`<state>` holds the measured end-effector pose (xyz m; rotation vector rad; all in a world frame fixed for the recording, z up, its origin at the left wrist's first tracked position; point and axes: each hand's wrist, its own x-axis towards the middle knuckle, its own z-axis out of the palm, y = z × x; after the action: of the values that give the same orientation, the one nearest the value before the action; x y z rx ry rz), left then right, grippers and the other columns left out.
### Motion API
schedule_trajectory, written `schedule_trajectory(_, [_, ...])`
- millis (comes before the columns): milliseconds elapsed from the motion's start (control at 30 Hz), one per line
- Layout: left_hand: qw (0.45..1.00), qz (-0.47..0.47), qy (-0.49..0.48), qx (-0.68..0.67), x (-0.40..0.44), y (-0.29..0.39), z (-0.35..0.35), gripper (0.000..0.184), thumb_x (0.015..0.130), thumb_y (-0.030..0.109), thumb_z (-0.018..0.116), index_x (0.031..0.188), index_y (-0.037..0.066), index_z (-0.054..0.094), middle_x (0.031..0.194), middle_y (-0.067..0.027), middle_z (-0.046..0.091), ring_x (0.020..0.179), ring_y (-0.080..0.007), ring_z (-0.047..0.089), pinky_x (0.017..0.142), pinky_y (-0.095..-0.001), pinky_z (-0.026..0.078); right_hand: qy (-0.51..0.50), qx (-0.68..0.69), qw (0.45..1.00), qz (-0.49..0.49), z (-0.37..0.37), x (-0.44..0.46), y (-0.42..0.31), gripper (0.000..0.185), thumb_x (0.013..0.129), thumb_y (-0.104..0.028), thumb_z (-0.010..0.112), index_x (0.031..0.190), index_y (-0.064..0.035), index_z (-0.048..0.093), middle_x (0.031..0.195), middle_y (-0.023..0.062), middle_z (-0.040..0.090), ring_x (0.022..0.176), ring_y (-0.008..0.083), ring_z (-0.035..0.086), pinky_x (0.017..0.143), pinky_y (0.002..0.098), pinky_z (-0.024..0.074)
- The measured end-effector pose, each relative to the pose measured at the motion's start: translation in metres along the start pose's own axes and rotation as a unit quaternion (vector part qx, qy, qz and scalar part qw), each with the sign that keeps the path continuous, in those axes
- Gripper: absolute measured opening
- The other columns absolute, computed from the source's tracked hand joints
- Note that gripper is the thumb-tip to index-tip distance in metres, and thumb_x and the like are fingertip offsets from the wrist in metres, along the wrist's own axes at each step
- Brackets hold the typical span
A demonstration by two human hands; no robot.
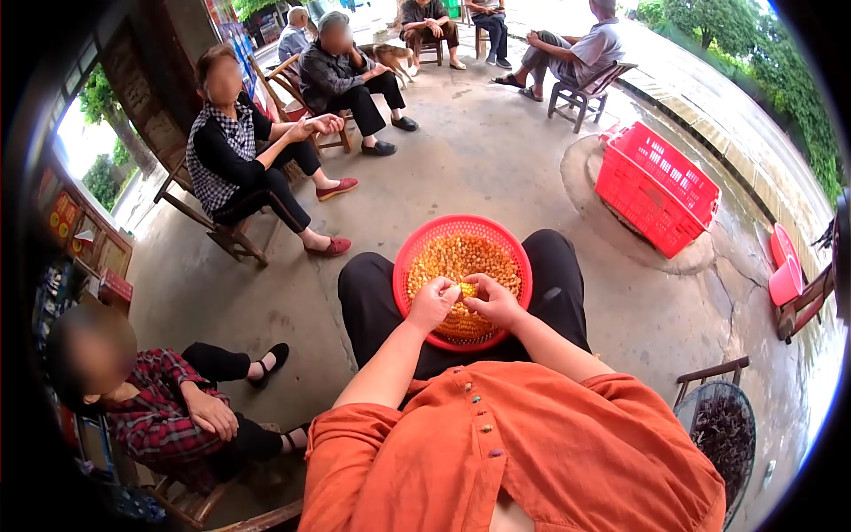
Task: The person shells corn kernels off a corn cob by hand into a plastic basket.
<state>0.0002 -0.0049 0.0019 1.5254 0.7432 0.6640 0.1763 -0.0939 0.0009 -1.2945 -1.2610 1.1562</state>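
Note:
A round red plastic basket (525, 266) with a perforated rim rests on my lap. Loose yellow-orange corn kernels (461, 255) fill much of it. Above them, my left hand (433, 302) and my right hand (495, 301) meet with bent fingers around a small yellow piece of corn (467, 289). Both hands grip this piece, the left from its left side and the right from its right. My fingers cover part of it, so its full length is hidden.
A large red crate (656, 188) stands on the concrete floor ahead to the right. Red basins (785, 282) lie at the far right. Dark dried material fills a round tray (722, 434) beside me. Several people sit on wooden chairs to the left and ahead, near a dog (390, 58).

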Motion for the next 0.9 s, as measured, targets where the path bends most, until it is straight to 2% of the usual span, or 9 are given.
schedule_trajectory(100, [0.996,0.031,0.041,0.075,0.006,-0.015,-0.003,0.018,0.094,0.015,0.054,0.091,0.0,0.064,0.082,-0.0048,0.064,0.077,-0.0115,0.06,0.072,-0.0289,0.05,0.002,0.04,0.999,-0.022,0.002,0.001,0.003,0.044,0.092,-0.011,0.069,0.131,-0.0055,0.048,0.09,-0.0009,0.057,0.079,0.0066,0.055,0.071,0.0232,0.0475])
schedule_trajectory(233, [0.996,0.042,0.032,0.076,0.009,-0.021,-0.007,0.021,0.097,0.019,0.054,0.096,0.0,0.064,0.086,-0.0034,0.065,0.08,-0.0101,0.06,0.074,-0.0277,0.049,-0.002,0.039,0.999,-0.018,0.003,-0.001,0.001,0.044,0.091,-0.009,0.069,0.13,-0.006,0.049,0.089,-0.0017,0.056,0.081,0.0059,0.054,0.072,0.0229,0.047])
schedule_trajectory(300, [0.999,0.006,0.026,-0.018,0.007,-0.015,-0.004,0.024,0.099,0.024,0.055,0.102,0.001,0.063,0.092,-0.0022,0.065,0.084,-0.0091,0.06,0.077,-0.0262,0.049,-0.001,0.033,0.999,-0.012,0.002,-0.002,0.0,0.044,0.091,-0.009,0.07,0.13,-0.0062,0.049,0.09,-0.0019,0.056,0.082,0.0056,0.054,0.072,0.0228,0.0469])
schedule_trajectory(400, [0.998,0.019,0.02,-0.059,0.004,-0.003,0.002,0.026,0.099,0.026,0.058,0.107,0.002,0.062,0.095,-0.0016,0.065,0.086,-0.0086,0.06,0.078,-0.0249,0.049,0.009,0.012,1.0,-0.026,0.003,-0.002,0.003,0.044,0.09,-0.009,0.07,0.129,-0.0063,0.049,0.089,-0.0027,0.055,0.08,0.0049,0.053,0.07,0.0217,0.0452])
schedule_trajectory(500, [0.999,-0.015,-0.018,-0.049,0.001,0.003,0.0,0.019,0.099,0.02,0.059,0.106,0.003,0.062,0.095,0.0005,0.063,0.089,-0.0067,0.057,0.081,-0.0233,0.048,0.016,0.007,0.999,-0.044,0.004,0.0,0.007,0.044,0.09,-0.01,0.07,0.129,-0.0061,0.05,0.087,-0.004,0.053,0.076,0.0042,0.049,0.067,0.0205,0.0424])
schedule_trajectory(633, [1.0,-0.017,-0.021,-0.016,0.002,0.001,-0.002,0.018,0.098,0.019,0.059,0.106,0.003,0.062,0.094,0.0008,0.062,0.088,-0.0064,0.057,0.08,-0.0235,0.048,0.021,-0.027,0.999,-0.04,0.003,-0.004,-0.004,0.045,0.09,-0.011,0.071,0.129,-0.0057,0.05,0.085,-0.0047,0.051,0.074,0.0037,0.047,0.065,0.0202,0.04])
schedule_trajectory(700, [0.999,-0.002,-0.022,-0.028,0.003,-0.002,-0.002,0.022,0.097,0.021,0.061,0.107,0.002,0.062,0.093,-0.0028,0.065,0.086,-0.0085,0.059,0.078,-0.0248,0.049,0.023,-0.033,0.999,-0.037,0.004,-0.005,-0.003,0.045,0.089,-0.011,0.071,0.129,-0.0057,0.05,0.084,-0.0049,0.051,0.074,0.0036,0.046,0.064,0.0204,0.0399])
schedule_trajectory(900, [0.998,-0.007,-0.021,-0.054,0.003,-0.005,-0.003,0.019,0.098,0.019,0.057,0.105,0.002,0.061,0.09,-0.0021,0.063,0.083,-0.0081,0.058,0.077,-0.025,0.049,0.022,-0.046,0.997,-0.053,0.004,-0.004,-0.003,0.045,0.089,-0.011,0.071,0.129,-0.0054,0.05,0.089,-0.0033,0.055,0.08,0.0046,0.051,0.07,0.0216,0.0441])
